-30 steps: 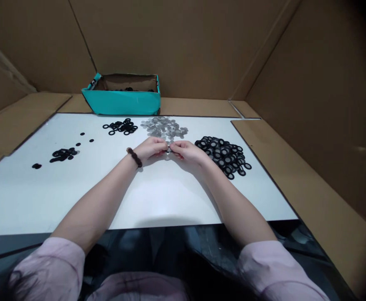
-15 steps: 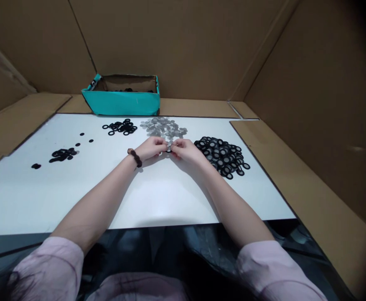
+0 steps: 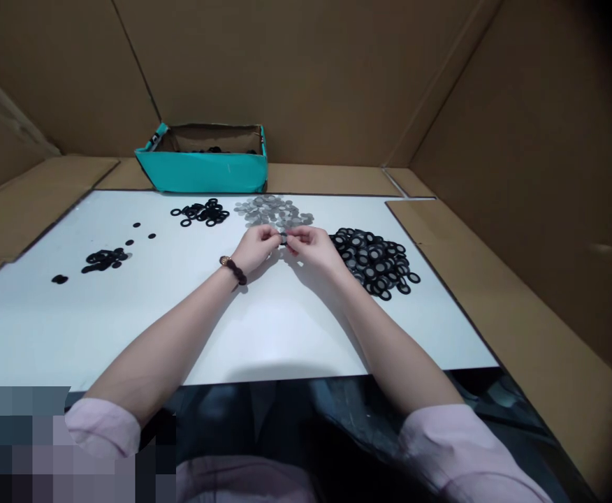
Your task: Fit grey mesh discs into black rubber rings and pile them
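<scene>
Between my two hands, over the middle of the white tabletop, is a small black ring with a grey disc in it point(image 3: 283, 238). My left hand point(image 3: 258, 246) pinches its left side with thumb and fingers. On the opposite side my right hand point(image 3: 310, 244) grips the same piece with its fingertips. Just beyond my hands lies a loose pile of small grey discs point(image 3: 272, 209). Right of my right hand spreads a big heap of black rings with grey centres point(image 3: 374, 262). Farther left is a small group of open black rings point(image 3: 201, 212).
A turquoise box point(image 3: 206, 172) with dark pieces inside stands at the back. Small black discs point(image 3: 105, 259) lie in a cluster on the left, with a few strays around. Cardboard walls point(image 3: 337, 84) enclose the white tabletop point(image 3: 279, 335) at the back and sides.
Both hands have lifted or shifted slightly away from me, and my left wrist has moved a little right. The ringed piece stays between them, its black rim now showing more.
</scene>
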Demonstrator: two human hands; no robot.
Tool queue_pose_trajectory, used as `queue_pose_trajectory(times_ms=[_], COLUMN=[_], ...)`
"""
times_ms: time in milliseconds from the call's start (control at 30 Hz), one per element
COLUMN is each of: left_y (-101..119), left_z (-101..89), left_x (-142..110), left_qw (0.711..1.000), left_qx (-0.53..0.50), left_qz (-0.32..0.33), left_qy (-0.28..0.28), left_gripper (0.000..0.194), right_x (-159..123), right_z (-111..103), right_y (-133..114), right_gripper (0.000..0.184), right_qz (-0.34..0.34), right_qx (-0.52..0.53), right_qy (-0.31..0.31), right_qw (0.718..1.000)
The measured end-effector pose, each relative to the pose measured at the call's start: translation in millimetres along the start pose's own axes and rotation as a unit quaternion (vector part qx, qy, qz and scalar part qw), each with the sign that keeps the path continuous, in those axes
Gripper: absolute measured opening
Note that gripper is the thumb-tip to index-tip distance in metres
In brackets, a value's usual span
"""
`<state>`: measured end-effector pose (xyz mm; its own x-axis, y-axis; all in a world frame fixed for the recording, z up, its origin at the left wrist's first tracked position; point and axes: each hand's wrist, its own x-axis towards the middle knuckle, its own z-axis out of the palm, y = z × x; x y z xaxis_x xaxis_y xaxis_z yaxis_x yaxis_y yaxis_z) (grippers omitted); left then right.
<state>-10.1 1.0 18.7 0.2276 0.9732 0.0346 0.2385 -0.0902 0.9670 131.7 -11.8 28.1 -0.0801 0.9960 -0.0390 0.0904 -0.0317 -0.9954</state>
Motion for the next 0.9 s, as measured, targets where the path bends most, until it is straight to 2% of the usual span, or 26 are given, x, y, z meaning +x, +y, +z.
queue_pose_trajectory(times_ms=[133, 233, 367, 600, 733, 900], left_y=[-3.9, -4.0, -2.1, 5.5, 2.1, -5.2], left_z=[-1.5, -4.1, -4.3, -0.8, 2.4, 5.1], left_x=[1.7, 0.4, -1.9, -1.2, 0.1, 2.0], left_qw=[0.997, 0.994, 0.992, 1.000, 0.999, 0.998], left_qx=[-0.056, -0.067, -0.089, 0.005, -0.020, -0.020], left_qz=[-0.037, -0.051, -0.056, -0.008, 0.008, 0.032], left_qy=[-0.044, -0.065, -0.069, -0.002, 0.036, 0.059], left_gripper=[0.014, 0.012, 0.020, 0.010, 0.011, 0.009], right_x=[3.9, 6.3, 7.0, 10.8, 9.2, 6.0], right_z=[-2.8, -2.8, -0.2, -4.6, -2.2, 4.6], right_y=[3.3, 7.2, 11.0, 15.1, 12.8, 14.0], right_gripper=[0.013, 0.011, 0.011, 0.017, 0.015, 0.020], right_qz=[-0.065, -0.077, -0.086, -0.078, -0.119, -0.109], right_qx=[-0.007, -0.024, -0.015, -0.016, -0.004, 0.016], right_qy=[-0.010, -0.030, -0.036, -0.009, -0.010, -0.033], right_qw=[0.998, 0.996, 0.996, 0.997, 0.993, 0.993])
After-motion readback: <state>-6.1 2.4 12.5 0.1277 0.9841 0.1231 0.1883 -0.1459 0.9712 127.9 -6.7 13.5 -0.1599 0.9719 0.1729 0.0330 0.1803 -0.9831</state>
